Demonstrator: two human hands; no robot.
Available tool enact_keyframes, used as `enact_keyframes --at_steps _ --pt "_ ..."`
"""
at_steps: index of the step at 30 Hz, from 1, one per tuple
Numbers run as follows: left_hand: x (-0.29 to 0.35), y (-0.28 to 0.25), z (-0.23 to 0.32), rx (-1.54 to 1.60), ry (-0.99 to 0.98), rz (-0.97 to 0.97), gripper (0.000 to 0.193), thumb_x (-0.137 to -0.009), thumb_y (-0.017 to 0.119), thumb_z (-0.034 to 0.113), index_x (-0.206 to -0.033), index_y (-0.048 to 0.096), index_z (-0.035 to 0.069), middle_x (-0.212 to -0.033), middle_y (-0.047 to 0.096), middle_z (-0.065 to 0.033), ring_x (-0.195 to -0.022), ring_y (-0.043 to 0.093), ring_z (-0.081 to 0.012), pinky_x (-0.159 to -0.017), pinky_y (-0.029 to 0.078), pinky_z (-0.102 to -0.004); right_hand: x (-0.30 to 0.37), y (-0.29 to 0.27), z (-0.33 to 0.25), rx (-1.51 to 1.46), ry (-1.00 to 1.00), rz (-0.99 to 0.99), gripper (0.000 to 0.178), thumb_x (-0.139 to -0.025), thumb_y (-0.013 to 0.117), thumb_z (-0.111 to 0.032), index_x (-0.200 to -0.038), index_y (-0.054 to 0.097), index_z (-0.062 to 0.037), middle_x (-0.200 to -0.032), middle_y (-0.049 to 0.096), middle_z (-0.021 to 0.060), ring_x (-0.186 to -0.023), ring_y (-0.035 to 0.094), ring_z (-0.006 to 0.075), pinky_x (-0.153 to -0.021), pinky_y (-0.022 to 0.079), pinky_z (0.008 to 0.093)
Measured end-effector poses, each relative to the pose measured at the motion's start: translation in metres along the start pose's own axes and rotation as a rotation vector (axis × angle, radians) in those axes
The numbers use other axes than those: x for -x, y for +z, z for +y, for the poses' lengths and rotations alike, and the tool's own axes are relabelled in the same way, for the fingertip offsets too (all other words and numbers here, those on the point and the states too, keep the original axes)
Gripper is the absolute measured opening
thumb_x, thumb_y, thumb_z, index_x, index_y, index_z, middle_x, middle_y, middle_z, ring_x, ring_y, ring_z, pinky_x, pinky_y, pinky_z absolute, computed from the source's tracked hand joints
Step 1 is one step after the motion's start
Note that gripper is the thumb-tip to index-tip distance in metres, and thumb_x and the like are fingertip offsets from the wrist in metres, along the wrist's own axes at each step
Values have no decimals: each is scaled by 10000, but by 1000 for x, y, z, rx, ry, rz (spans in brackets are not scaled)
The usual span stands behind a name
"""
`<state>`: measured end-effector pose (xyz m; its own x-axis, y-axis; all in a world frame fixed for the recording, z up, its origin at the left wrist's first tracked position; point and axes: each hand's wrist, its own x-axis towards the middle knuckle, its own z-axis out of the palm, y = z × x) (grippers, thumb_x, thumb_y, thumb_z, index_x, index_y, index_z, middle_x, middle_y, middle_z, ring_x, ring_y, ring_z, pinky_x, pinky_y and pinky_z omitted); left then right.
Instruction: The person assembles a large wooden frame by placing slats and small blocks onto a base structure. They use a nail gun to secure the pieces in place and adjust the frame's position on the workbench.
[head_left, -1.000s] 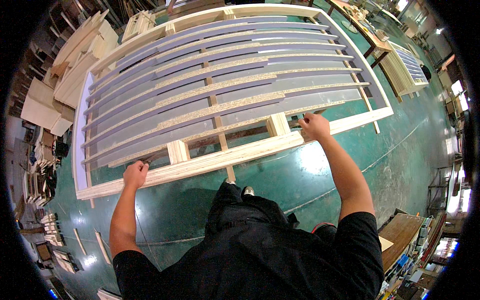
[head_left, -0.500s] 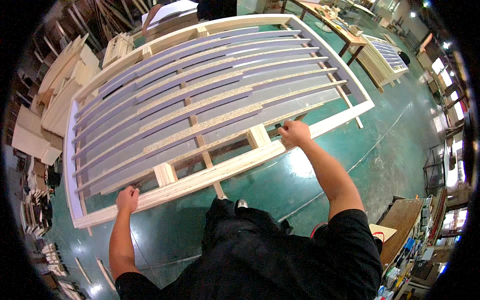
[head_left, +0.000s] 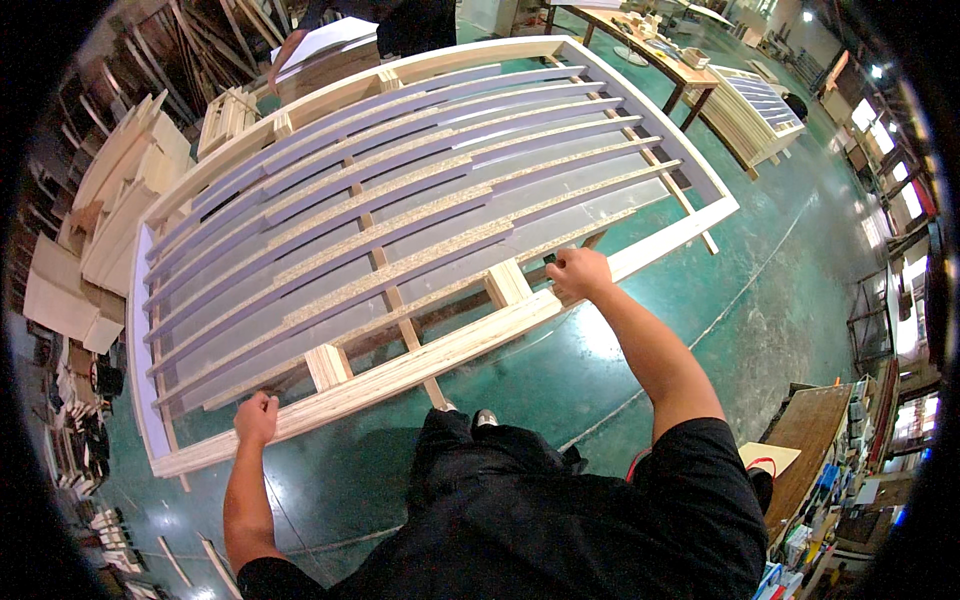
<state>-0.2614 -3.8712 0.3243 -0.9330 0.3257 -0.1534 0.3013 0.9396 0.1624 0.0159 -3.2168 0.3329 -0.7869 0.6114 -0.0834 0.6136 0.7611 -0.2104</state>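
A woodworking shop—slatted frame, workbench, apparently stacked boards.

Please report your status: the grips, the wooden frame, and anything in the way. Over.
Left grip and right grip: curled at near rail. Slatted wooden frame: slats run lengthwise. Two short wood blocks between grips, inside near rail.

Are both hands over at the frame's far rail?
No, the left hand and right hand are both at the near rail, well apart along it.
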Motion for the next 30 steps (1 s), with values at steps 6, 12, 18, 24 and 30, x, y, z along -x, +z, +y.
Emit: enact_keyframes --at_steps 6,12,18,24,30 --pt "-5 21 -24 -73 50 71 351 -907 639 428 -895 696 83 -856 722 -155 -836 685 -393 -750 525 -496 -4 1 1 13 -40 -19 417 -854 571 -483 -922 734 -105 -896 736 159 -863 699 373 -772 550 501" --pt "-5 13 -12 13 29 28 342 -909 641 412 -855 695 78 -829 719 -149 -813 687 -378 -736 522 -490 -4 3 5 26 -26 -15 439 -863 570 -494 -968 735 -100 -919 740 153 -892 703 360 -802 555 498" --pt "1 6 -5 7 77 78 331 -914 645 396 -844 693 75 -791 709 -145 -778 681 -369 -715 514 -485 -2 5 5 4 -28 50 379 -843 577 -460 -835 716 -108 -818 724 133 -791 687 363 -713 546 497" --pt "3 3 -6 0 59 60 321 -911 643 388 -845 689 77 -793 710 -150 -762 673 -383 -697 511 -487 -1 -7 -2 24 17 -96 515 -891 547 -546 -972 739 -74 -919 743 168 -888 713 370 -811 559 497" --pt "3 5 -4 -11 50 80 323 -906 644 393 -846 692 80 -795 710 -154 -766 675 -385 -702 512 -491 -1 -5 0 18 -19 -65 496 -895 561 -535 -949 735 -74 -899 745 162 -869 715 363 -794 559 499"
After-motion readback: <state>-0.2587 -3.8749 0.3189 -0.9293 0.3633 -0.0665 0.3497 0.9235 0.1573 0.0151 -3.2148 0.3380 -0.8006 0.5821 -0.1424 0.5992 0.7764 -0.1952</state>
